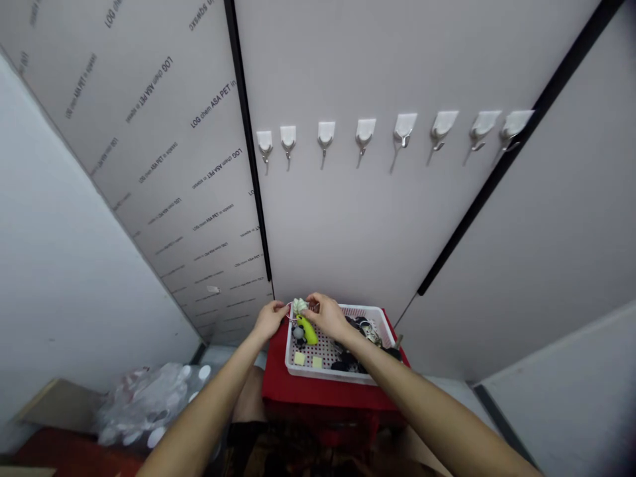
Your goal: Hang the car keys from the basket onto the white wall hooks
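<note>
Forearms: nearest to my camera, both bare, entering from the lower edge and converging on the basket's far left corner.
Left hand: outside the basket's left edge, palm down; thumb and fingertips are brought together, pinching a thin white cord.
Right hand: above the far side of the basket, fingers bent and thumb lowered at the pale ribbed piece; I cannot tell whether the tips grip it or only touch it.
Pale ribbed piece: between the two hands, at the basket's far left corner, with the cord beside it.
Yellow-green piece: long, slanting, directly below the pale ribbed piece; I cannot confirm whether the two are joined.
Grey round item: just left of the yellow-green piece, with dark parts around it.
Basket: white, shallow, perforated floor.
Basket contents: two pale yellow squares near the front left; a heap of black items on the right, partly hidden by the right forearm.
Tabletop: red, beneath the basket.
Wall hooks: eight noted, white plates with metal hooks, in one row.
Left floor area: clear plastic bag with white round tops showing.
</note>
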`<state>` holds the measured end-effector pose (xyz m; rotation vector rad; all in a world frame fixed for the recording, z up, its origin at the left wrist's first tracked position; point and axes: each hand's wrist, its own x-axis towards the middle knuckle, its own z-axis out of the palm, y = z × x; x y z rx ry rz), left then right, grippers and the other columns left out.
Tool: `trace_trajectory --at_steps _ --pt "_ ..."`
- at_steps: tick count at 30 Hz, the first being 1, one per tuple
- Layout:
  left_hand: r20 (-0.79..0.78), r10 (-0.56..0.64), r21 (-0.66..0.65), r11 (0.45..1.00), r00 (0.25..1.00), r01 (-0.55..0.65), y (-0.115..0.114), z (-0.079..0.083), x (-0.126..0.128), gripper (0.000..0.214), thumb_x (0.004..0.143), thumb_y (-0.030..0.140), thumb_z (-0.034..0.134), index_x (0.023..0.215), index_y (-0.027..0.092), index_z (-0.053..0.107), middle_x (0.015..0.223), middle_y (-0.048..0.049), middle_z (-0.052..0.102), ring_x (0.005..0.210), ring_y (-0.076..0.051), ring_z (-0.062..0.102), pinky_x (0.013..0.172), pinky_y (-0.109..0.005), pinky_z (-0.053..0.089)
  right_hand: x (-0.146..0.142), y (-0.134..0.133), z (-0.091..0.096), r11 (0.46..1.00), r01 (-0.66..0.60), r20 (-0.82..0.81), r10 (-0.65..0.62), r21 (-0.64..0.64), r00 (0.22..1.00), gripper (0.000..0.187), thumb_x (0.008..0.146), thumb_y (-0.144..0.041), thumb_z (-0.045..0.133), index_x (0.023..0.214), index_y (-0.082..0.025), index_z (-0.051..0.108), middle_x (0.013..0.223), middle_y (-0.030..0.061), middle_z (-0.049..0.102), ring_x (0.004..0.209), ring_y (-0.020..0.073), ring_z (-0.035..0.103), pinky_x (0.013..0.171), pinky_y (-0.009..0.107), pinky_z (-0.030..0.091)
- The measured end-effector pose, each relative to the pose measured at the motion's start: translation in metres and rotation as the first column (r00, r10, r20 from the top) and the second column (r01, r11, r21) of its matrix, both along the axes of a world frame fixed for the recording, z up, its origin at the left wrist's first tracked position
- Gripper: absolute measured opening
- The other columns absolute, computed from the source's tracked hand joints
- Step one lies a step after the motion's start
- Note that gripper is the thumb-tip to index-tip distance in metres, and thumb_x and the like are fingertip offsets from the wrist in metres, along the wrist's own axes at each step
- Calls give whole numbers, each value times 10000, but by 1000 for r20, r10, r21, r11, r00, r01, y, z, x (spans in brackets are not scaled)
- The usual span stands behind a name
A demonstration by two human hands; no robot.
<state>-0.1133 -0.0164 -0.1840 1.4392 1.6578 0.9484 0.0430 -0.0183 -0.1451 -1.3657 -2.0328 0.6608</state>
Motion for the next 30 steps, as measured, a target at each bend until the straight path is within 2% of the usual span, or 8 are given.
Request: trace_trajectory --at_steps 5,10,14,17,21,23,26,30 --pt "110 -68 -54 996 992 74 -1 4 1 250 600 346 429 642 114 510 505 18 484 476 -75 415 479 -186 325 8 1 -4 996 51 176 -62 68 982 250 710 -310 342 802 -164 523 769 52 544 713 129 475 646 236 333" --pt "100 -127 -69 989 987 134 -2 15 2 223 618 307 410 661 111 505 499 25 470 466 -68 404 476 -184 322 24 -1 -5 980 44 470 -133 195 873 177 621 -205 459 774 -190 547 823 67 510 811 189 422 658 277 311" --pt "51 -311 -32 949 949 313 -10 16 -5 223 618 206 397 786 110 508 702 -15 548 632 -97 471 583 -197 352 27 1 -4 983 48 432 -120 175 894 173 661 -202 400 741 -182 552 790 60 512 792 165 426 668 260 312" --pt "-175 -376 -13 925 910 379 -18 18 -15 269 593 106 379 828 125 507 808 -26 552 730 -116 472 644 -210 345 26 3 0 989 48 314 -89 137 945 194 674 -192 372 749 -164 549 759 52 520 736 133 448 669 237 321" --pt "-675 -184 124 926 715 355 -23 41 -15 251 610 89 384 808 163 518 831 -38 537 803 -155 442 702 -271 309 13 5 14 990 -36 101 22 135 995 196 676 -229 380 726 -151 552 721 41 545 687 122 464 655 232 333" --pt "-829 -116 192 861 548 472 -25 57 -6 204 643 109 384 780 171 522 786 -39 532 796 -159 430 730 -301 286 2 8 26 992 -83 -52 88 92 995 227 687 -269 367 730 -142 551 711 39 558 665 118 473 641 233 341" --pt "-933 -64 227 660 355 716 -27 74 14 140 691 163 382 710 168 521 730 -26 519 788 -145 413 789 -320 242 -13 14 44 974 -193 -296 151 -120 943 292 691 -333 350 706 -116 545 674 38 561 618 110 479 599 232 352" --pt "-967 18 236 434 253 870 -29 73 29 122 709 198 392 709 163 509 697 -11 506 782 -133 391 807 -310 225 -21 20 59 810 -399 -559 109 -429 822 260 636 -320 450 797 -122 499 567 -16 530 509 66 457 520 198 346"
